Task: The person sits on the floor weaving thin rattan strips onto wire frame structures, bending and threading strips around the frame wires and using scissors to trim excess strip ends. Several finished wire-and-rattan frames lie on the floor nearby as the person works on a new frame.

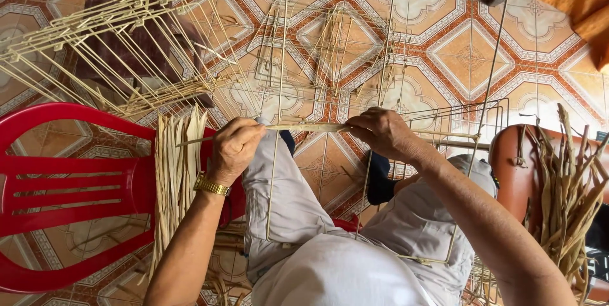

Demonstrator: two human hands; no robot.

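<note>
Both hands pinch one pale dried strip (pixel 304 127) stretched level between them — left hand (pixel 233 147) closed on its 9 o'clock end, right hand (pixel 384 132) clamped at 3 o'clock. A thin wire frame (pixel 279 58) stands right across the lap. Pretty crowded: red plastic chair (pixel 70 179) at 9 o'clock with a bundle of strips (pixel 174 172) draped on it, stacked wire frames (pixel 120 46) at 10, dried stalks (pixel 571 198) at 4. Open tiled floor (pixel 463 52) only around 1 o'clock.

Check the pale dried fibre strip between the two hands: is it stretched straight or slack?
Stretched straight: the pale dried fibre strip runs level from the left hand to the right hand, without sag.
</note>
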